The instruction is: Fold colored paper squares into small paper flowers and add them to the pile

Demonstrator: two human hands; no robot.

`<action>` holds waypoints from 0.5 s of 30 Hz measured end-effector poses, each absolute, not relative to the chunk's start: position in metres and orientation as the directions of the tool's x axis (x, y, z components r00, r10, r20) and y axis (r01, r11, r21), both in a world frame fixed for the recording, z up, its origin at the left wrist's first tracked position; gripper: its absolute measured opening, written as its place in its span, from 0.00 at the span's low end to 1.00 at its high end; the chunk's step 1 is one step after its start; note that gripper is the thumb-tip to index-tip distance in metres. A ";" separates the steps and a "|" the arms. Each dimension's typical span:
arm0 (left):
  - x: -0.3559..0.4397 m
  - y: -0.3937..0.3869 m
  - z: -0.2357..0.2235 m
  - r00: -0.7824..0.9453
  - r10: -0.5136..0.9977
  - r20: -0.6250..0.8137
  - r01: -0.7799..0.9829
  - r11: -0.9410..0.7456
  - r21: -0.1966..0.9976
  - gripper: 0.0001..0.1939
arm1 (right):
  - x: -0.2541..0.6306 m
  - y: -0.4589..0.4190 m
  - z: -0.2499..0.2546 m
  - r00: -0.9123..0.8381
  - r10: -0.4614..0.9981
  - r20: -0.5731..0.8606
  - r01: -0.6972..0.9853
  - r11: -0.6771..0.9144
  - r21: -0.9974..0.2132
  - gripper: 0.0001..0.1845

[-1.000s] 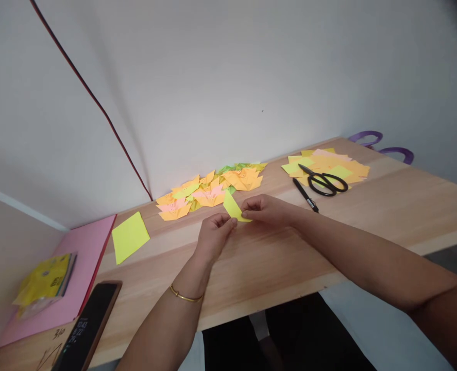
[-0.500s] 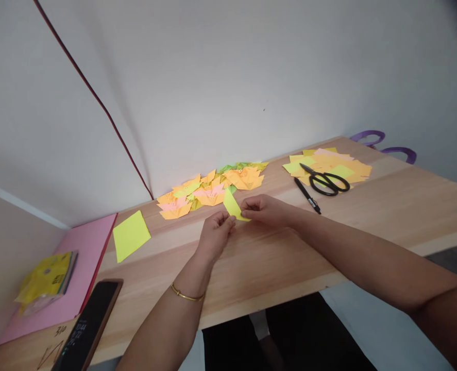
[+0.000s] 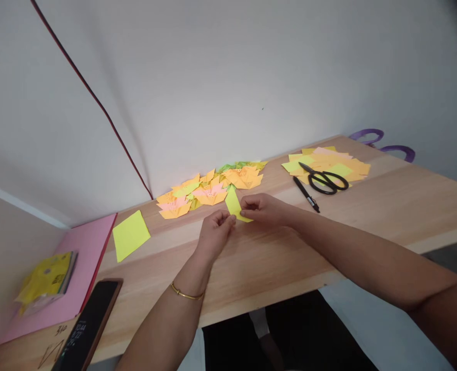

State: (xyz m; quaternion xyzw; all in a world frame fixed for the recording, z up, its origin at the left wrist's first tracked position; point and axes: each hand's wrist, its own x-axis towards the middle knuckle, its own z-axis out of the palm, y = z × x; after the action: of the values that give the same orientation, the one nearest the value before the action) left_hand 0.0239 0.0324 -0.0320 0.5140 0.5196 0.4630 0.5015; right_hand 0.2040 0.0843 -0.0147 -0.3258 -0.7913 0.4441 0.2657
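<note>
Fingertips of both hands' grip, left hand [image 3: 214, 234] & right hand [image 3: 264, 209], pinched on yellow paper [image 3: 235, 204], lower edge hidden.

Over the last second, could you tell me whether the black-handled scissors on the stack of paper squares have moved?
No. The black-handled scissors lie in the same spot on the orange and yellow paper squares, beside the black pen; only the camera shifted slightly.

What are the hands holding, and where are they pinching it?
A small folded yellow paper piece. The left hand pinches its lower left edge, the right hand its lower right edge, with fingertips.
</note>
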 end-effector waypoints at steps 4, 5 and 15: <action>0.025 0.031 -0.033 0.082 0.995 -0.054 0.083 0.047 0.995 0.14 | 0.202 0.082 -0.013 -0.649 0.745 0.153 0.246 0.396 -0.885 0.10; 0.025 0.031 -0.034 0.083 0.996 -0.040 0.107 0.031 0.994 0.14 | 0.202 0.081 -0.012 -0.670 0.728 0.145 0.237 0.395 -0.888 0.10; 0.029 0.031 -0.035 0.071 0.997 -0.027 0.047 0.024 0.999 0.13 | 0.196 0.075 -0.010 -0.576 0.792 0.200 0.175 0.359 -0.917 0.10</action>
State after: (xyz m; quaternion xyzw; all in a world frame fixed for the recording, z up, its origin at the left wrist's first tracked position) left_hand 0.0286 0.0314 -0.0351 0.5224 0.4995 0.4639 0.5122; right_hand 0.1963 0.0754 -0.0096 -0.3202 -0.7553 0.4666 0.3305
